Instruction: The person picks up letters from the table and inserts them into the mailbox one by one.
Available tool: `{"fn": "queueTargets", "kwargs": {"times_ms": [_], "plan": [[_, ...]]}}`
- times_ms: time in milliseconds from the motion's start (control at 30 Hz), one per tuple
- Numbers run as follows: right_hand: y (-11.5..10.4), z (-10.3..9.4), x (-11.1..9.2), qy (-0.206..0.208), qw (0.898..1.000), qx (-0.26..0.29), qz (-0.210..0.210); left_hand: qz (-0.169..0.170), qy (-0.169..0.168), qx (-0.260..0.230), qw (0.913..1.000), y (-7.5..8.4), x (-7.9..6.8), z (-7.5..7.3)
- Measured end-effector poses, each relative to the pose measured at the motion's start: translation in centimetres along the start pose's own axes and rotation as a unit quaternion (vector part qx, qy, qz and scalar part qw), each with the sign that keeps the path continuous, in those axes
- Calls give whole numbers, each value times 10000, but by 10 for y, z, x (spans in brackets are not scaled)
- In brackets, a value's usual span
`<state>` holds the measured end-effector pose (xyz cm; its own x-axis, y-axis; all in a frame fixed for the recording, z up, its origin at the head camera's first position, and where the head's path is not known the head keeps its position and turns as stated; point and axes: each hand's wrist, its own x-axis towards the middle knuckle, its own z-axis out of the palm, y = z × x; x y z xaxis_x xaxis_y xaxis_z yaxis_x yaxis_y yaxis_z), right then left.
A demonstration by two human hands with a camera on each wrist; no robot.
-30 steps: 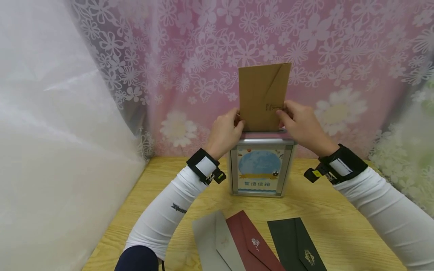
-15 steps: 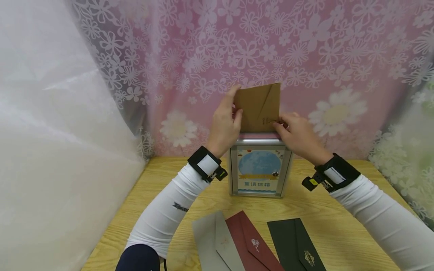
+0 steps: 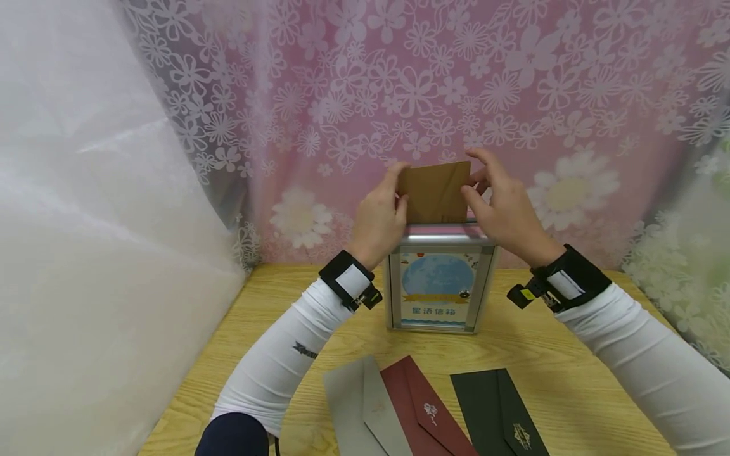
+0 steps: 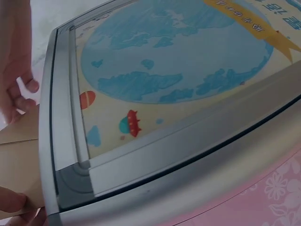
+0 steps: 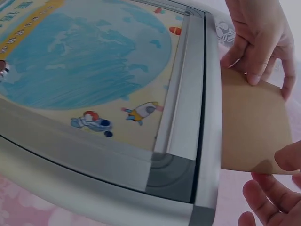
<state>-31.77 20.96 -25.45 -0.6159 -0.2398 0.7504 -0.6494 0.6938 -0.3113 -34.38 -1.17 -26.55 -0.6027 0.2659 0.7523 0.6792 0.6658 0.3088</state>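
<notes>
1. Locate the brown envelope (image 3: 435, 195). I read it upright at the top of the metal-framed box (image 3: 439, 239); the box lies at its six o'clock.
2. Check the left hand (image 3: 379, 221). Thumb and fingers pinch the envelope's left edge. From this grip, the envelope lies at three o'clock.
3. Check the right hand (image 3: 507, 212). The envelope lies at nine o'clock; the index finger is raised. I cannot tell whether the other fingers pinch the edge or merely touch it.
4. Check the axis. The exposed part is wider than tall; the lower end is hidden, so I cannot confirm the long axis. I judge its upright line against the box top to be the governing relation.
5. Compare reach. I rank neither hand nearer.
</notes>
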Motion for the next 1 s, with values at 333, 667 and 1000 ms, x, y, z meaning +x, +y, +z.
{"fn": "queueTargets", "kwargs": {"times_ms": [333,667,1000], "plan": [[5,6,-9,-301,9992,-258,93,115,-114,359,9992,-8,-11,6],[11,12,-19,-624,9958,-455,493,311,-499,873,9944,-12,-18,10],[11,14,-28,-706,9951,-401,569,291,-789,991,9915,-13,-23,14]]}}
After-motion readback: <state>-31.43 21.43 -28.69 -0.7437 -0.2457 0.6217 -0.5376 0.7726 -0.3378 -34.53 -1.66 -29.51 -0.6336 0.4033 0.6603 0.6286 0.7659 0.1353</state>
